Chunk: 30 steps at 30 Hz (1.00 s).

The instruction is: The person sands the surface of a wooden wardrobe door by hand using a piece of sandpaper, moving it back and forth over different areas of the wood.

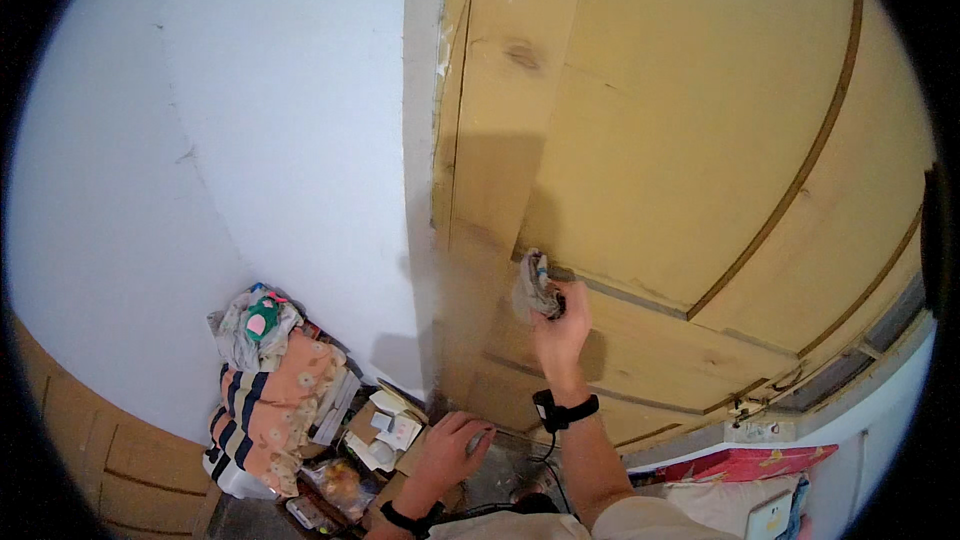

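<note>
A bunched grey-white cloth (537, 285) is in my right hand (565, 325), with the fingers closed round it. The hand is raised in front of a yellow-brown wooden door (680, 160), at the groove below its large panel. Whether the cloth touches the wood I cannot tell. Lower and to the left, my left hand (452, 455) is held with curled fingers. Something small and pale shows between its fingers and thumb, too small to name. Both wrists wear black bands, and a black cable hangs from the right one.
A white wall (290, 110) meets the door frame on the left. At its foot are a peach patterned cushion (275, 405), a green and pink soft toy (262, 320), an open cardboard box (410, 455) and plastic bags. A red patterned item (740, 464) lies at lower right.
</note>
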Tool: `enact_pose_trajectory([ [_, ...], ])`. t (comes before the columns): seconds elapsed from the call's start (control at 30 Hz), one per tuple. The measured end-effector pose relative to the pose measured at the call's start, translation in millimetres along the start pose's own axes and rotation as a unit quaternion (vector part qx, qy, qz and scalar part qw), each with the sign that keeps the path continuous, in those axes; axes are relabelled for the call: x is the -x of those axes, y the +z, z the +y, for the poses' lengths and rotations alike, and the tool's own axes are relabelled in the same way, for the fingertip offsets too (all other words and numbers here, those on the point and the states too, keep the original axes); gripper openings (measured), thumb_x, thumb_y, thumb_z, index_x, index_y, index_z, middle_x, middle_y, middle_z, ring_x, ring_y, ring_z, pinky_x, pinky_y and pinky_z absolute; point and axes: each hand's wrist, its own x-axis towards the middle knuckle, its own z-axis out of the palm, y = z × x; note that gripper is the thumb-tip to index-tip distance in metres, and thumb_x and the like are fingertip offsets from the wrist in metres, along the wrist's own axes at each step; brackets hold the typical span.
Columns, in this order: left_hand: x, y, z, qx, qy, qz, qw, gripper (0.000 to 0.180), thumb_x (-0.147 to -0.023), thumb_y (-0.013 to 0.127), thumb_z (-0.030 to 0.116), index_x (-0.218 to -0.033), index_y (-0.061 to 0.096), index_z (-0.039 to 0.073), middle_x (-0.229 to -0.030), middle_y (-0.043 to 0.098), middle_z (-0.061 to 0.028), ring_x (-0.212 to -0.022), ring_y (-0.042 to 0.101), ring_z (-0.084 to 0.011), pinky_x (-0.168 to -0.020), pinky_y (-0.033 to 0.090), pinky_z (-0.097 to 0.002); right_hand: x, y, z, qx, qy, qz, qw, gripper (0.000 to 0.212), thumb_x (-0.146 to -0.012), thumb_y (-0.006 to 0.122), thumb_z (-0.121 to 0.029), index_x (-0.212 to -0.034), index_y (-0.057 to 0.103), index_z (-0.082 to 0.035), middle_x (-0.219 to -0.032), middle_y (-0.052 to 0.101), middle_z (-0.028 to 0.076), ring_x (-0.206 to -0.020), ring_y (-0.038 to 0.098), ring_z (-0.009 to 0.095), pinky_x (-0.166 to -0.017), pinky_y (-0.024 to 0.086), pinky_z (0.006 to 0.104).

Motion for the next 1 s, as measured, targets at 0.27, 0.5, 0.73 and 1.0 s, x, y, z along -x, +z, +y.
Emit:
enact_pose_trajectory([
  [0.27, 4.5, 3.9, -1.2, -0.005, 0.004, 0.009, 1.0, 0.016, -0.092, 0.082, 0.014, -0.103, 0.077, 0.004, -0.102, 0.073, -0.0126, -0.095, 0.07, -0.0353, -0.083, 0.059, -0.0451, 3.5, -31.8, 12.1, 0.067, -0.025, 0.011, 0.997, 0.033, -0.076, 0.082, 0.003, -0.106, 0.069, -0.002, -0.101, 0.067, 0.018, -0.092, 0.067, 0.04, -0.079, 0.055, 0.0424],
  [0.5, 7.3, -2.0, 5.2, -0.007, -0.016, -0.002, 1.0, 0.014, -0.092, 0.081, 0.013, -0.102, 0.077, 0.005, -0.103, 0.073, -0.0115, -0.098, 0.07, -0.0347, -0.085, 0.059, -0.0454, 3.9, -3.6, 13.6, 0.017, -0.061, -0.026, 0.998, 0.041, -0.071, 0.078, 0.011, -0.107, 0.063, 0.002, -0.098, 0.059, 0.019, -0.088, 0.062, 0.039, -0.081, 0.054, 0.0383],
  [0.73, 2.7, 7.3, 6.5, -0.022, -0.007, -0.011, 1.0, 0.014, -0.094, 0.079, 0.015, -0.104, 0.078, 0.006, -0.103, 0.075, -0.0152, -0.092, 0.073, -0.0376, -0.081, 0.062, -0.0469, -4.0, -8.0, 24.8, 0.009, -0.061, -0.015, 0.998, 0.04, -0.071, 0.078, 0.009, -0.108, 0.063, 0.002, -0.099, 0.059, 0.017, -0.09, 0.063, 0.038, -0.082, 0.054, 0.0373],
  [1.0, -18.4, 25.6, 12.7, -0.012, 0.009, -0.038, 0.999, 0.017, -0.093, 0.081, 0.016, -0.107, 0.079, 0.006, -0.106, 0.074, -0.017, -0.102, 0.071, -0.0383, -0.087, 0.061, -0.0475, -6.4, -64.6, 36.2, 0.034, -0.018, 0.001, 0.999, 0.04, -0.071, 0.078, 0.007, -0.108, 0.066, -0.001, -0.101, 0.062, 0.017, -0.092, 0.065, 0.039, -0.082, 0.055, 0.038],
])
